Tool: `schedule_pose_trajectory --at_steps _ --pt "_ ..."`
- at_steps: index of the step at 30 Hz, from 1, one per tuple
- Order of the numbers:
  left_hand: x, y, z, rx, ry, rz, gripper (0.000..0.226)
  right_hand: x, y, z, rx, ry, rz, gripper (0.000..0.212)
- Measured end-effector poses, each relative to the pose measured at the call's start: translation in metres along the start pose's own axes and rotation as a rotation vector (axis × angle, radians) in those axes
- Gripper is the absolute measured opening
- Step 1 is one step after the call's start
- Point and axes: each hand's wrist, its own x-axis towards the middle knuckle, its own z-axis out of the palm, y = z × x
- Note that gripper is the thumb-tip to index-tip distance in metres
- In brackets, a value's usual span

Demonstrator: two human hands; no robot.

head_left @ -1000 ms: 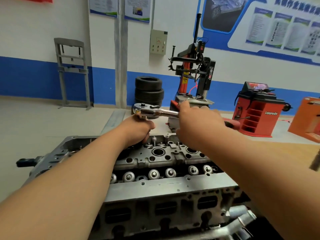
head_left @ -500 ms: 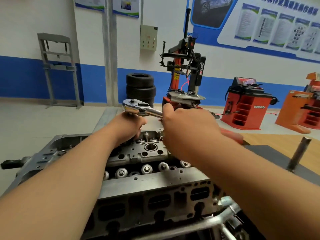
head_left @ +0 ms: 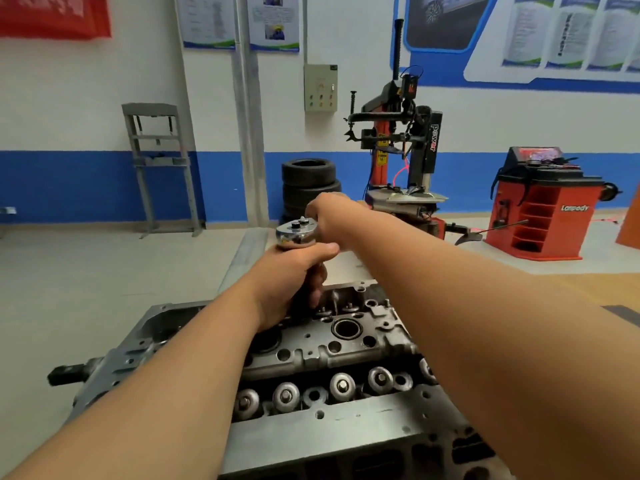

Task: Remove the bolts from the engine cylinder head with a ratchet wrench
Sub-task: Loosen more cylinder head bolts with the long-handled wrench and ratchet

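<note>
The grey engine cylinder head (head_left: 346, 344) lies in front of me with round valve caps along its near side. A chrome ratchet wrench (head_left: 297, 233) stands over its far end, head upward. My left hand (head_left: 294, 282) grips the dark extension under the ratchet head, fingers curled round it. My right hand (head_left: 332, 213) holds the wrench handle just behind the ratchet head, and the handle itself is hidden behind that hand. The bolt under the socket is hidden by my left hand.
A stack of tyres (head_left: 309, 183), a tyre changer (head_left: 398, 147) and a red wheel balancer (head_left: 543, 206) stand across the floor by the blue-and-white wall. A grey metal frame (head_left: 157, 168) stands at the left. A black shaft (head_left: 67, 373) sticks out of the engine's left end.
My right hand has swung the wrench handle away from me, from pointing right to pointing toward the far wall. My left hand stays on the extension under the ratchet head.
</note>
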Motion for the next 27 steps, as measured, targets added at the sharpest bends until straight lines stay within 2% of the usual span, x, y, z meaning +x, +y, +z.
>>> schedule_pose_trajectory --at_steps 4,10,13,19,23,25,27 --pt "0.004 -0.001 0.005 0.027 0.085 0.037 0.012 -0.002 0.003 0.002 0.003 0.024 0.008 0.034" --pt "0.003 -0.004 0.010 -0.002 0.136 0.075 0.032 -0.044 0.022 -0.005 -0.179 0.091 0.091 0.026" --pt "0.003 -0.005 0.013 0.003 0.156 0.089 0.034 -0.083 0.030 -0.013 -0.243 0.129 0.134 0.015" --pt "0.000 -0.006 0.016 0.067 0.183 0.117 0.033 -0.165 0.007 -0.021 -0.293 0.168 0.109 0.028" --pt "-0.004 -0.004 0.015 0.289 0.260 0.179 0.030 -0.181 -0.020 -0.022 -0.147 0.061 0.071 0.010" --pt "-0.004 -0.005 0.014 0.277 0.330 0.202 0.029 -0.177 -0.025 -0.026 -0.115 -0.044 0.062 0.023" --pt "-0.003 -0.007 0.013 0.230 0.331 0.201 0.028 -0.173 -0.024 -0.026 -0.137 -0.060 0.046 0.024"
